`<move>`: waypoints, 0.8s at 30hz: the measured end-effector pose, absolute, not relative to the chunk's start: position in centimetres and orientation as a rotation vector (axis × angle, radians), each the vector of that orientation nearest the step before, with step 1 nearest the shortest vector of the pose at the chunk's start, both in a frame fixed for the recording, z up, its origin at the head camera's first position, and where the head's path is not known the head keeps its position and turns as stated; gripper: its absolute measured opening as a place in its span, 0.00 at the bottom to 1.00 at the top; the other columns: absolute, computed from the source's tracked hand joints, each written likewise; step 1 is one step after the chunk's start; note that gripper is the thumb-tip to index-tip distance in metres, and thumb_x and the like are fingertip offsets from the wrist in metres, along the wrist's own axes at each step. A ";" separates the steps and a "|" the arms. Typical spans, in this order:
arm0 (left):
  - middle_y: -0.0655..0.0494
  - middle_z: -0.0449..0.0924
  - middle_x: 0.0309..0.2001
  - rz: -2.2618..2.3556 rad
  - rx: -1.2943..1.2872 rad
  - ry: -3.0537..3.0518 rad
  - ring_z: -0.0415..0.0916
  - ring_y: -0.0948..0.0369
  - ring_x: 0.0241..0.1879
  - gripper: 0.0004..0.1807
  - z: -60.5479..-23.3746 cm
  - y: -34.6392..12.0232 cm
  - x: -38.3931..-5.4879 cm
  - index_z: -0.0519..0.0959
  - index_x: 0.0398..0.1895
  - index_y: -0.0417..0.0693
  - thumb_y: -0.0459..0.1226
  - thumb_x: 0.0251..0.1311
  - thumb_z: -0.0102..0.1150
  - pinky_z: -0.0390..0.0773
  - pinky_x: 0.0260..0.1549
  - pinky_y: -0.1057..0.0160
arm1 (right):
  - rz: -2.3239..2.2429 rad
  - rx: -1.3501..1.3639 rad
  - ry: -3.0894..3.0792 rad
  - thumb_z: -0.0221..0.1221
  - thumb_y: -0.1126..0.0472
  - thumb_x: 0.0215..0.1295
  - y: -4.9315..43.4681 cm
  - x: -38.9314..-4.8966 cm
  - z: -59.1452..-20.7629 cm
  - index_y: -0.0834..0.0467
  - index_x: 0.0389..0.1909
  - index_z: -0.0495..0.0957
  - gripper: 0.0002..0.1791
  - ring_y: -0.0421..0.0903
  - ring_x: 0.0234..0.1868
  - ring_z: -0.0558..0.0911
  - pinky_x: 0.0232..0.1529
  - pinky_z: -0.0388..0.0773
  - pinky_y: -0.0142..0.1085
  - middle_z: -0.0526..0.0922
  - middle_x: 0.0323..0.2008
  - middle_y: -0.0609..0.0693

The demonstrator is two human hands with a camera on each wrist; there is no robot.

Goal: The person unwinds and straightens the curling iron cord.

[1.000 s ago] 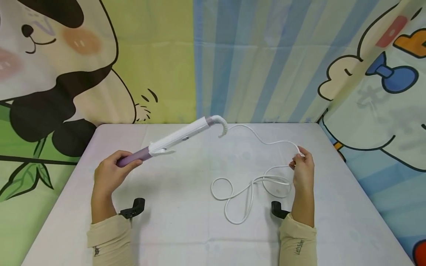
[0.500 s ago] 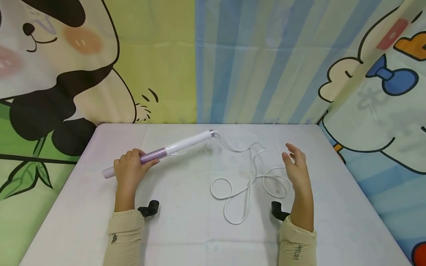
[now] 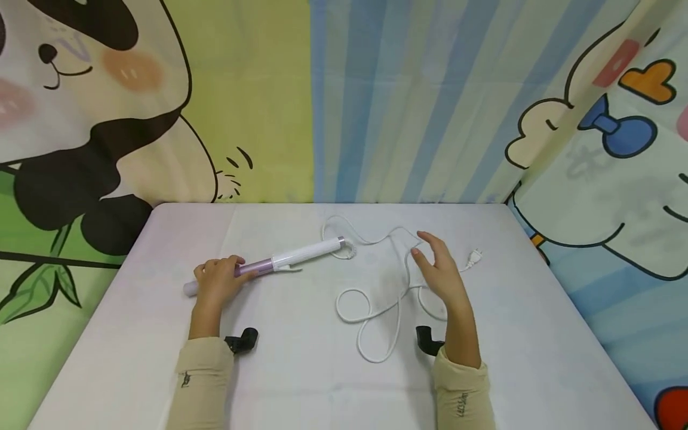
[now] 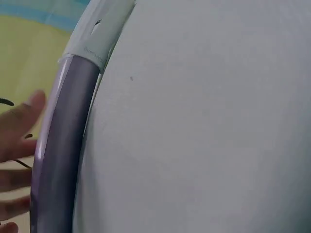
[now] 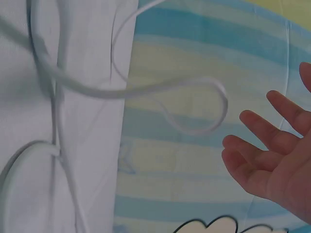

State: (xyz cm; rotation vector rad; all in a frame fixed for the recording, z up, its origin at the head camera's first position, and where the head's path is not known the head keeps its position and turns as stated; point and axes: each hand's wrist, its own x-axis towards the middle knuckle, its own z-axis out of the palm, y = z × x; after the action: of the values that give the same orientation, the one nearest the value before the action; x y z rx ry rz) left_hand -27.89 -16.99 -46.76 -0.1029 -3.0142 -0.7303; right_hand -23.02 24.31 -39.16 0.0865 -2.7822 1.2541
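A curling iron [image 3: 309, 253], white at one end and purple at the other, lies slantwise on the table left of the middle. Its purple barrel [image 4: 60, 145] crosses the left wrist view. Over this barrel is my left hand [image 3: 217, 283], its fingers spread loosely and not wrapped round it; in the head view it hides part of the purple section. My right hand [image 3: 443, 272] hovers with parted fingers near the white cord [image 3: 400, 298], holding nothing. In the right wrist view, those fingers [image 5: 262, 158] stand apart from the looping cord [image 5: 136, 91].
The cord lies in loose loops across the middle and right of the white table [image 3: 301, 370]. Its white plug [image 3: 474, 258] rests to the right of my right hand. A printed cloth [image 3: 269, 101] with cartoon figures hangs behind the table.
The curling iron has come down onto the table and my left hand has loosened from it. My right hand has let go of the cord and moved left, uncovering the plug.
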 end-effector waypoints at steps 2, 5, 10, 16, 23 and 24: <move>0.37 0.71 0.55 -0.696 -0.172 -3.028 0.57 0.36 0.59 0.32 -45.7 -15.9 -28.3 0.68 0.57 0.40 0.53 0.56 0.56 0.42 0.56 0.37 | 1.207 0.192 -2.830 0.47 0.49 0.68 22.9 -23.8 -39.1 0.59 0.68 0.53 0.32 0.62 0.70 0.46 0.63 0.47 0.61 0.49 0.69 0.62; 0.37 0.60 0.64 -0.599 -0.338 -3.026 0.47 0.36 0.66 0.40 -43.6 -12.9 -29.4 0.58 0.66 0.42 0.57 0.57 0.51 0.36 0.60 0.36 | 1.004 0.327 -2.918 0.49 0.47 0.66 21.2 -25.3 -38.7 0.57 0.70 0.47 0.37 0.63 0.71 0.36 0.62 0.40 0.64 0.42 0.71 0.61; 0.39 0.35 0.72 -0.381 -0.563 -2.970 0.26 0.41 0.70 0.50 -41.3 -7.7 -30.4 0.38 0.71 0.45 0.66 0.56 0.40 0.31 0.62 0.38 | 0.554 0.355 -3.025 0.49 0.38 0.62 19.3 -27.5 -38.6 0.54 0.71 0.37 0.47 0.61 0.69 0.25 0.62 0.34 0.64 0.31 0.72 0.58; 0.40 0.24 0.71 -0.261 -0.647 -2.980 0.16 0.43 0.69 0.55 -41.4 -5.3 -29.9 0.32 0.71 0.42 0.68 0.54 0.38 0.28 0.62 0.38 | 0.237 0.372 -3.123 0.43 0.29 0.58 18.3 -28.2 -40.0 0.53 0.71 0.31 0.52 0.59 0.69 0.24 0.62 0.32 0.65 0.25 0.71 0.53; 0.39 0.24 0.71 -0.208 -0.756 -3.025 0.17 0.39 0.67 0.55 -42.5 -4.7 -28.8 0.35 0.70 0.39 0.69 0.54 0.37 0.28 0.61 0.36 | 0.254 0.368 -3.164 0.42 0.27 0.57 18.1 -27.3 -41.4 0.54 0.71 0.33 0.52 0.59 0.70 0.24 0.61 0.31 0.65 0.28 0.72 0.53; 0.39 0.24 0.71 -0.211 -0.762 -3.029 0.17 0.39 0.67 0.55 -42.6 -4.6 -28.7 0.35 0.70 0.39 0.69 0.54 0.37 0.28 0.61 0.36 | 0.262 0.362 -3.167 0.41 0.28 0.57 18.1 -27.3 -41.5 0.54 0.71 0.33 0.52 0.58 0.70 0.24 0.62 0.30 0.65 0.28 0.72 0.53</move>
State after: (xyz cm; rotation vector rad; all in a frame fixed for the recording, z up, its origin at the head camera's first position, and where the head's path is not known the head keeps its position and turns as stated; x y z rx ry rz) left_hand -28.73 -4.61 -42.56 -0.7620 -3.0292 -0.2115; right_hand -27.30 18.09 -41.46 0.3616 -3.1667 0.2619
